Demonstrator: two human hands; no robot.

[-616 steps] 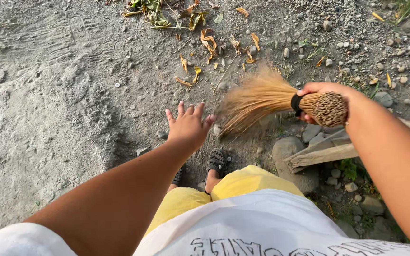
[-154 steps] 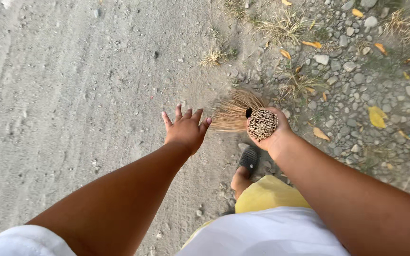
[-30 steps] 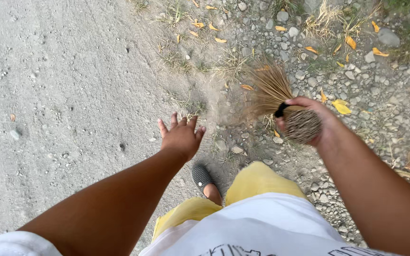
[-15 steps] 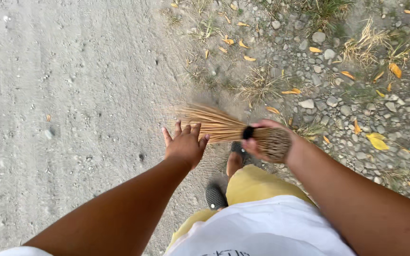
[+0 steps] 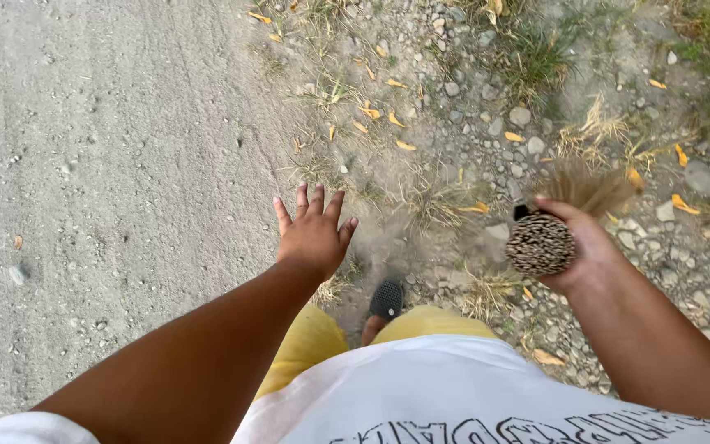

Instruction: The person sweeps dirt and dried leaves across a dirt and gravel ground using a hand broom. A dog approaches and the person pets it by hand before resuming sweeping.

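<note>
Right hand (image 5: 578,247): wraps around the bound end of a stick broom (image 5: 541,243), gripping it tight; the cut stick ends face the camera.
Left hand (image 5: 314,233): held out over the ground, fingers spread wide, holding nothing.
Shirt (image 5: 454,395): white, nearest the camera, with dark block lettering along the lower edge.
Trousers (image 5: 314,345): yellow, just past the shirt.
Shoe (image 5: 387,298): dark, perforated, between the two arms.
Broom bristles (image 5: 589,187): blurred, fanning out beyond the right hand over gravel.
Yellow leaves (image 5: 388,119): scattered among stones and dry grass, farther out.
Dirt path (image 5: 100,148): grey and sandy, to the left.
</note>
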